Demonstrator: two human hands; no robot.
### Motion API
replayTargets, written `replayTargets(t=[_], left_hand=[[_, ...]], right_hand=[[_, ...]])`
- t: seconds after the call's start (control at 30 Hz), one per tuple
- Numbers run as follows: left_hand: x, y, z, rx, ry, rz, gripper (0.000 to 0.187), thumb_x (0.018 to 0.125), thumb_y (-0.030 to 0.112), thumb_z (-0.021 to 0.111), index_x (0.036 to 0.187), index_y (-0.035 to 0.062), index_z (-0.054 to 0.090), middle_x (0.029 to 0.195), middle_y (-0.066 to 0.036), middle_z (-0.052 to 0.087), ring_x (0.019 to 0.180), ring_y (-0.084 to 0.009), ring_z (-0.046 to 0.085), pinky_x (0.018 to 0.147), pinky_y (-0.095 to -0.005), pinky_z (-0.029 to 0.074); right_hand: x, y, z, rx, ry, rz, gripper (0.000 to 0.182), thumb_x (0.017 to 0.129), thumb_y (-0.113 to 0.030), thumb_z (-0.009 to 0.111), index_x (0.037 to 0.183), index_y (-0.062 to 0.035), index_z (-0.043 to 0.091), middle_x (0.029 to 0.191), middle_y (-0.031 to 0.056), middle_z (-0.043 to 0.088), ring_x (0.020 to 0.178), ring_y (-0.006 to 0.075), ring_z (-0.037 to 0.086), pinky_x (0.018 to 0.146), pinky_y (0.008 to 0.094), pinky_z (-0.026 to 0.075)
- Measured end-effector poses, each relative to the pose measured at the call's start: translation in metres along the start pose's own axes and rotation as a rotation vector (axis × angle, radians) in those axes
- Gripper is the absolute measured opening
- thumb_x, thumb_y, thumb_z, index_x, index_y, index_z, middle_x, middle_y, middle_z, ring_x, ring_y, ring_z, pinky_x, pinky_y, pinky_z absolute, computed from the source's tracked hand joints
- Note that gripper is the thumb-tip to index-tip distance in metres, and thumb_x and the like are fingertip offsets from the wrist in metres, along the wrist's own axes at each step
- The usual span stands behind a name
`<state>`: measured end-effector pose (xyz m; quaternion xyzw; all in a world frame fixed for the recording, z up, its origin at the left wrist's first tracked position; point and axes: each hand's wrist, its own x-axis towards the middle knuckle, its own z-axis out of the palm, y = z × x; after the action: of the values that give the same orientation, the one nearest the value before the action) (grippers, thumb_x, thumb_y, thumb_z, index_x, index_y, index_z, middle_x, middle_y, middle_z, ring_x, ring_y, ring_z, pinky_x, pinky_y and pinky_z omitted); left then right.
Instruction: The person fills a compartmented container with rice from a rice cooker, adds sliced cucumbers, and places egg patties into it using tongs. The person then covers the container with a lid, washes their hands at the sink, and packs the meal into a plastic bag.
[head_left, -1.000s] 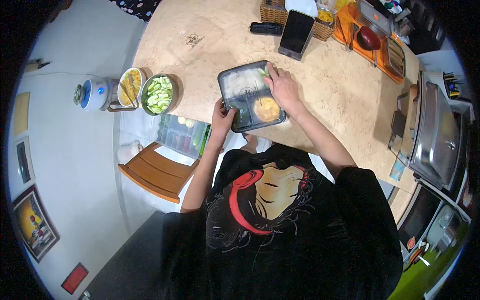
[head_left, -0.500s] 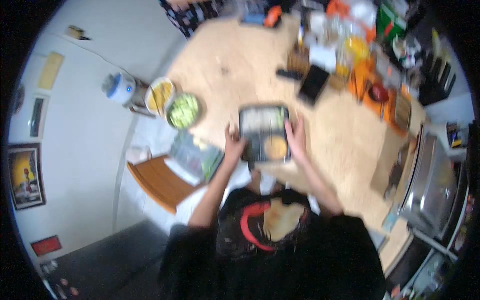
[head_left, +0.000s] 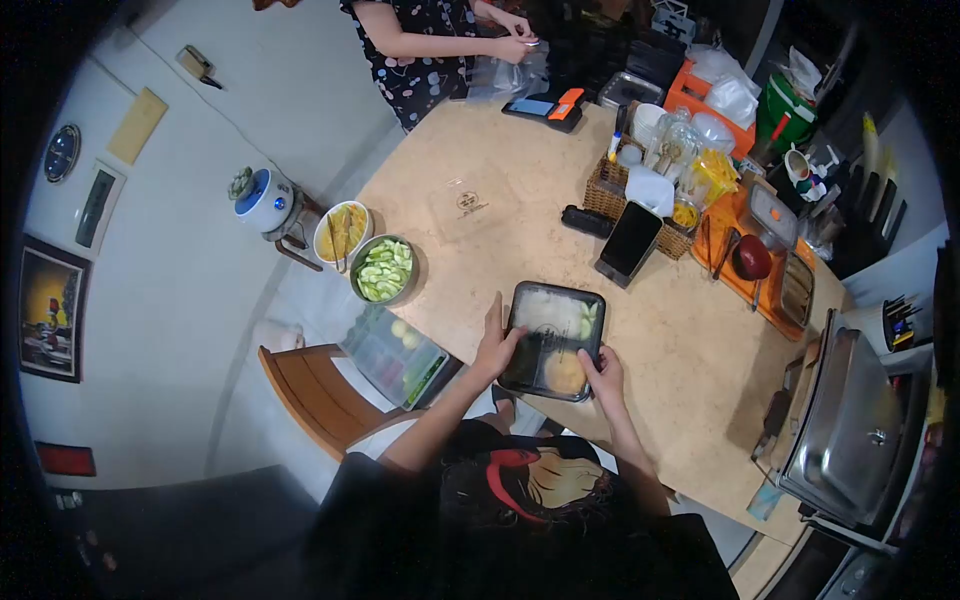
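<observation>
A black meal box [head_left: 515, 376] sits at the near edge of the table, slightly tilted in view. It has compartments with white rice, green cucumber slices and a round yellowish item. A clear lid with a dark printed logo [head_left: 548, 335] appears to cover it. My left hand [head_left: 495, 352] grips the box's left side, thumb over the top and fingers along the edge. On the near right corner, my right hand [head_left: 606, 382] holds the rim with its thumb on top. Another clear lid [head_left: 468, 203] with a logo lies farther up the table.
At left stand a bowl of sliced cucumber [head_left: 384, 270] and a white bowl [head_left: 343, 232] with tongs. A clear plastic container [head_left: 392, 355] rests by a wooden chair [head_left: 310, 395]. A phone [head_left: 630, 243] leans by baskets. Another person's hands [head_left: 515, 42] hold a plastic bag. A chafing dish [head_left: 850, 430] stands right.
My view has shifted and sharpened, so the table sits lower in it. My right hand has slid down the box's right side to the near corner; my left hand is farther up the left side.
</observation>
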<state>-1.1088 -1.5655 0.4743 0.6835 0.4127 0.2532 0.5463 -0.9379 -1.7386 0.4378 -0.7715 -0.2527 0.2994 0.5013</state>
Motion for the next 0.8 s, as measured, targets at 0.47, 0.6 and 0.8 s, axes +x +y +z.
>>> replayTargets(t=[0.47,0.6,0.8], left_hand=[[-0.214,-0.033,-0.055,-0.094,0.642,-0.168,0.015,0.089,0.017,0.06,0.084,0.0024,0.061,0.07,-0.003,0.06,0.065,-0.0084,0.055,0.061,-0.025,0.046],[-0.395,-0.071,-0.03,-0.034,0.85,-0.515,0.02,0.083,0.021,0.065,0.087,0.0016,0.063,0.076,-0.012,0.065,0.071,-0.0219,0.063,0.066,-0.0329,0.049],[-0.705,-0.12,0.048,-0.049,1.38,-0.959,0.027,0.082,0.028,0.066,0.083,0.0012,0.065,0.071,-0.012,0.065,0.066,-0.0229,0.064,0.062,-0.0344,0.049]], right_hand=[[0.062,0.073,-0.031,0.456,-0.374,0.395,0.055,0.094,-0.051,0.04,0.128,-0.0088,0.047,0.12,0.0122,0.054,0.108,0.0236,0.052,0.092,0.0383,0.044],[0.066,0.067,-0.044,0.163,-0.191,-0.089,0.04,0.096,-0.031,0.038,0.121,-0.0019,0.049,0.115,0.0149,0.056,0.104,0.024,0.053,0.092,0.0378,0.043],[-0.169,-0.027,0.066,-0.31,0.118,-1.29,0.026,0.096,-0.013,0.046,0.115,0.0036,0.052,0.112,0.0181,0.055,0.1,0.0301,0.054,0.089,0.0373,0.044]])
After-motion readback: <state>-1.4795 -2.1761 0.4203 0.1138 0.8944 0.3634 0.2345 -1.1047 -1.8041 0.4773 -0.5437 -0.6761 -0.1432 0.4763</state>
